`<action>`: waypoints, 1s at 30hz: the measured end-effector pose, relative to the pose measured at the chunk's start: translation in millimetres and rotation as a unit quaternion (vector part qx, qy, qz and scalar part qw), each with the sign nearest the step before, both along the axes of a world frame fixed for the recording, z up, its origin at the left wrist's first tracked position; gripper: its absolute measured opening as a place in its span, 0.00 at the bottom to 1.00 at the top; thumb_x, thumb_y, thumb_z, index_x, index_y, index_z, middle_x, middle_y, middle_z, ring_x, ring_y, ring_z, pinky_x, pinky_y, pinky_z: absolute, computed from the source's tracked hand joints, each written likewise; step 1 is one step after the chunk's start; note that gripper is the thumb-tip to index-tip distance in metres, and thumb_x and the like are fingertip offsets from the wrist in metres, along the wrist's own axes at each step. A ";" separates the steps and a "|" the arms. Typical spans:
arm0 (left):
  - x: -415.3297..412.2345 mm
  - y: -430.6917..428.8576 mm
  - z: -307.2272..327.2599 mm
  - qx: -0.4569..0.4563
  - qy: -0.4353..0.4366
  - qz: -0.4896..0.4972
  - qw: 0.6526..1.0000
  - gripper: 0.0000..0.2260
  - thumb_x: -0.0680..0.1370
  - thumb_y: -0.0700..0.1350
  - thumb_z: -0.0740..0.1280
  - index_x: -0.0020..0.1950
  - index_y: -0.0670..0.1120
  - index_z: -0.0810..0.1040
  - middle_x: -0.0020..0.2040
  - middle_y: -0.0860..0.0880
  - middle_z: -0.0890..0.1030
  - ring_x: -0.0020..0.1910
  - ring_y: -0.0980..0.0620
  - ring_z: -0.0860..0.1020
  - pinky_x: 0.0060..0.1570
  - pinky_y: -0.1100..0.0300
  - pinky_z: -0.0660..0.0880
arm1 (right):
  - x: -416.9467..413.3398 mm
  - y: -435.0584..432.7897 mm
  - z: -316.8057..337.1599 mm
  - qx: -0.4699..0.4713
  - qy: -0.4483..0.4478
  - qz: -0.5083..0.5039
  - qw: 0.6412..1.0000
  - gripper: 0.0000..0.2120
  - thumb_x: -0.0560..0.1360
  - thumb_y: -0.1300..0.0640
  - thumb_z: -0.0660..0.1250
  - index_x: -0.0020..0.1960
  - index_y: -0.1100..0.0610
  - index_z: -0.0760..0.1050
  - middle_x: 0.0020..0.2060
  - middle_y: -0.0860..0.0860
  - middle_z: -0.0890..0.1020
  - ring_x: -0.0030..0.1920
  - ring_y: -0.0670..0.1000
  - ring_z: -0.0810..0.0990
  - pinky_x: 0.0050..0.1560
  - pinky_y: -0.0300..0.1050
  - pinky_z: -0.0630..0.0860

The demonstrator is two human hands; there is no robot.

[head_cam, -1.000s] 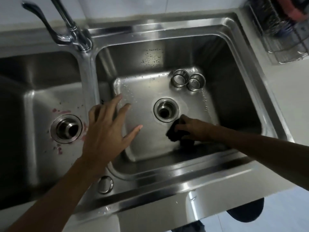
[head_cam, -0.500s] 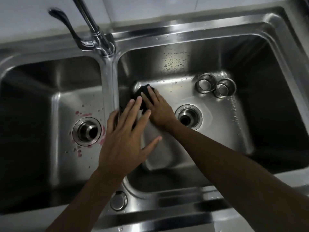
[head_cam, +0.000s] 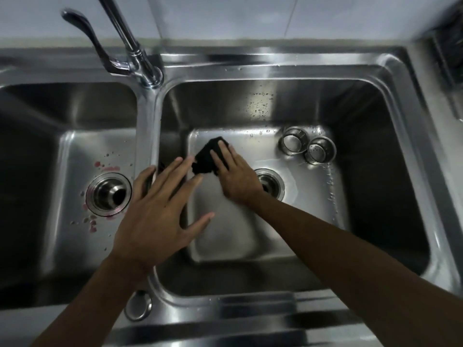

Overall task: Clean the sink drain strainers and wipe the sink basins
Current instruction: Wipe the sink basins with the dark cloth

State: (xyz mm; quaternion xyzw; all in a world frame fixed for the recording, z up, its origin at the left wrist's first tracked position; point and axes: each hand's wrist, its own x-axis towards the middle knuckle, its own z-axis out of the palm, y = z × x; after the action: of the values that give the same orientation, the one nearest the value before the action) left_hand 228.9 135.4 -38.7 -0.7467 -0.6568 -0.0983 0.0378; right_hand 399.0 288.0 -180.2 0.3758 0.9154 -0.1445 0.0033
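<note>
A black cloth (head_cam: 206, 159) lies on the floor of the right basin (head_cam: 225, 234), near its far left corner. My right hand (head_cam: 235, 176) presses on the cloth with straight fingers and partly covers the open right drain (head_cam: 273, 184). With fingers spread, my left hand (head_cam: 155, 216) hovers over the divider between the basins and holds nothing. Two metal drain strainers (head_cam: 293, 144) (head_cam: 320, 150) stand side by side at the far right of the right basin floor. The left basin (head_cam: 75, 151) has pink spots (head_cam: 107, 168) around its drain (head_cam: 109, 194).
The faucet (head_cam: 135, 53) rises behind the divider, its lever pointing left. A round metal cap (head_cam: 137, 306) sits in the front rim. A dark wire rack (head_cam: 451, 58) stands on the counter at the far right. Water drops cling to the right basin's back wall.
My right hand has swept the cloth from in front of the right drain to the basin's far left corner. My left hand stays spread over the divider.
</note>
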 end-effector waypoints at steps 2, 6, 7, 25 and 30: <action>-1.3 -0.6 -1.0 -0.003 0.004 0.003 1.000 0.33 0.80 0.69 0.61 0.75 0.48 0.74 0.83 0.48 0.62 0.82 0.50 0.62 0.79 0.42 0.56 | 14.3 6.0 -0.1 0.002 -0.019 -0.033 0.999 0.33 0.82 0.55 0.59 0.84 0.57 0.50 0.83 0.61 0.49 0.82 0.64 0.51 0.79 0.60 0.60; -3.1 0.0 -5.4 0.013 0.009 0.005 1.000 0.32 0.79 0.69 0.62 0.74 0.48 0.75 0.83 0.48 0.64 0.81 0.50 0.64 0.79 0.42 0.58 | 70.0 4.9 1.8 0.015 -0.039 -0.094 0.995 0.33 0.82 0.55 0.60 0.83 0.58 0.52 0.82 0.63 0.51 0.81 0.65 0.53 0.79 0.59 0.60; -3.1 0.2 -7.0 0.021 0.012 0.006 1.000 0.31 0.79 0.69 0.63 0.74 0.49 0.76 0.83 0.49 0.64 0.81 0.50 0.65 0.78 0.42 0.58 | 86.5 4.4 2.8 0.022 -0.048 -0.099 0.994 0.34 0.81 0.56 0.60 0.83 0.58 0.52 0.82 0.63 0.51 0.81 0.66 0.54 0.79 0.59 0.61; -3.4 1.7 -7.2 0.052 0.003 -0.006 0.999 0.30 0.78 0.67 0.67 0.70 0.47 0.79 0.81 0.49 0.67 0.78 0.50 0.70 0.77 0.43 0.60 | 168.1 -62.5 -2.1 0.069 -0.028 0.266 0.961 0.28 0.84 0.47 0.60 0.81 0.58 0.63 0.81 0.62 0.58 0.80 0.65 0.58 0.76 0.62 0.64; -5.1 1.5 -7.6 0.033 0.011 -0.009 0.999 0.31 0.79 0.68 0.64 0.71 0.48 0.78 0.81 0.49 0.67 0.78 0.50 0.69 0.78 0.44 0.58 | 56.7 -48.9 -0.1 0.045 -0.005 0.183 0.982 0.28 0.85 0.45 0.52 0.82 0.55 0.59 0.82 0.61 0.56 0.81 0.64 0.57 0.78 0.60 0.58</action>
State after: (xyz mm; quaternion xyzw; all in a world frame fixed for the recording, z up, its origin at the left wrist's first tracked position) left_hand 223.8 136.9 -46.2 -0.7518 -0.6462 -0.1117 0.0690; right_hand 455.7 239.1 -180.3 0.2025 0.9742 -0.0982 0.0177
